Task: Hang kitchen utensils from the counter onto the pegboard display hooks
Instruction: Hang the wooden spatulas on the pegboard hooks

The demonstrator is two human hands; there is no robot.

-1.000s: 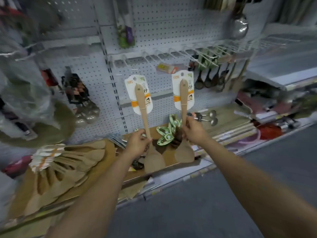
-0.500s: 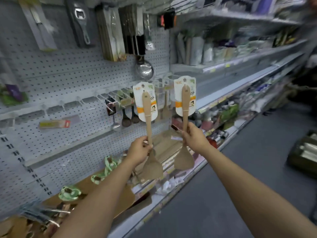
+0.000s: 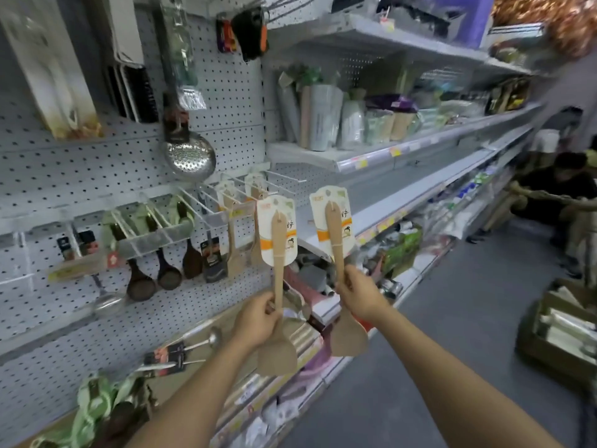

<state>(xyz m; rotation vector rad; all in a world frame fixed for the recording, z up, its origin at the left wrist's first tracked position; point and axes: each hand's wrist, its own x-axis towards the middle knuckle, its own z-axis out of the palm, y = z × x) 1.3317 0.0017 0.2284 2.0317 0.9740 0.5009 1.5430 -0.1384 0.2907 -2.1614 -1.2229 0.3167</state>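
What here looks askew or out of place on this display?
A steel ladle lies flat on the lower shelf instead of hanging. Otherwise nothing stands out: each hand, left and right, holds a carded wooden spatula upright.

We read almost nothing with confidence. The backing card [image 3: 277,232] on the left spatula and the card [image 3: 332,221] on the right spatula each carry a large character at the right edge — it looks like 铲 — above an orange band; the small top-left logo is illegible.

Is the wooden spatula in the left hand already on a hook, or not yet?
Not yet. The left hand grips the spatula upright, blade down, its card below the white hooks.
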